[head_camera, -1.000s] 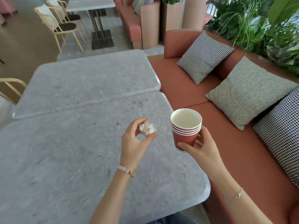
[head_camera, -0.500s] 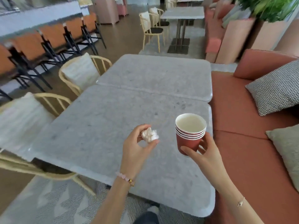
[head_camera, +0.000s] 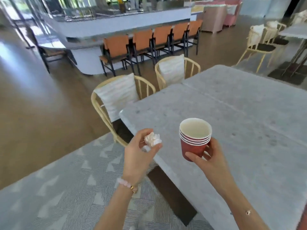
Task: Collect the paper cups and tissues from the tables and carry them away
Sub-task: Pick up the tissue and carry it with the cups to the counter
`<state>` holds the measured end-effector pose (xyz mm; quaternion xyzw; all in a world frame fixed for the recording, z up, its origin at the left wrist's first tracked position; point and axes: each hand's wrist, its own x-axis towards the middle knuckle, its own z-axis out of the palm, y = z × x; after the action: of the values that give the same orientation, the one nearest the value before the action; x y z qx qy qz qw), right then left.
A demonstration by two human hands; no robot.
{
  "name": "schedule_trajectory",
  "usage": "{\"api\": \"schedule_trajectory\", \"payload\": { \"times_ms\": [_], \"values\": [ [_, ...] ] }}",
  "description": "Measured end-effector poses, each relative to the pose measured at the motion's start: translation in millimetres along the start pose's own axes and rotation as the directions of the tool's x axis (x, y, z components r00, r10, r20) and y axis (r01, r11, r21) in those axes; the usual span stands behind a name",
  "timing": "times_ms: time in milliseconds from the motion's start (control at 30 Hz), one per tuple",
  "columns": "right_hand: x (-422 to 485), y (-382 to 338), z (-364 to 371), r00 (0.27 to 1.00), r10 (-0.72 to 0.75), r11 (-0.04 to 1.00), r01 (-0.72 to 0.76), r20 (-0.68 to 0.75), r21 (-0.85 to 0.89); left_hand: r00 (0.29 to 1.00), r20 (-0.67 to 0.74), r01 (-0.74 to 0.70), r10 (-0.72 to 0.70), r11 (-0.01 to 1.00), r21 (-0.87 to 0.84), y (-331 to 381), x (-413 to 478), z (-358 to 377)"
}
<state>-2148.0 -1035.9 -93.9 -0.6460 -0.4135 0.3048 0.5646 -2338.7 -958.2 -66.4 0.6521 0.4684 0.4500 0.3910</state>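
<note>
A grey stone table (head_camera: 240, 113) is seen filling the frame from 1 to 5 o'clock, with two cane chairs (head_camera: 119, 97) tucked against its edge at 11 to 12 o'clock. A patterned rug (head_camera: 58, 188) is spread at 7 o'clock. Near centre, toward 4 o'clock, a stack of red paper cups (head_camera: 195, 138) is held upright above the tabletop, the right hand (head_camera: 211, 161) wrapped around its lower wall. Just beside it at 9 o'clock, a crumpled tissue (head_camera: 152, 138) is pinched between thumb and fingertips of the left hand (head_camera: 137, 156).
</note>
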Motion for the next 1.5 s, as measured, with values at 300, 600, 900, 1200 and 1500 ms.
{"api": "schedule_trajectory", "payload": {
  "times_ms": [300, 600, 900, 1200, 1500],
  "values": [
    [39, -41, 154, 0.937, -0.085, 0.996, 0.071, 0.338, 0.053, 0.958, -0.281, 0.068, -0.062, 0.998, 0.012, -36, 26, -137],
    [47, -69, 315, 0.830, -0.121, 0.987, 0.043, 0.544, 0.154, 0.889, -0.453, 0.113, -0.064, 0.990, 0.083, -79, 42, -278],
    [66, -96, 431, 0.726, -0.194, 0.975, 0.069, 0.659, 0.210, 0.820, -0.565, 0.164, -0.090, 0.983, 0.082, -108, 62, -366],
    [144, -105, 552, 0.684, -0.236, 0.965, 0.080, 0.690, 0.251, 0.760, -0.644, 0.202, -0.088, 0.974, 0.105, -156, 156, -426],
    [272, -126, 681, 0.686, -0.252, 0.948, 0.032, 0.683, 0.318, 0.768, -0.632, 0.229, -0.104, 0.966, 0.119, -201, 324, -498]
  ]
}}
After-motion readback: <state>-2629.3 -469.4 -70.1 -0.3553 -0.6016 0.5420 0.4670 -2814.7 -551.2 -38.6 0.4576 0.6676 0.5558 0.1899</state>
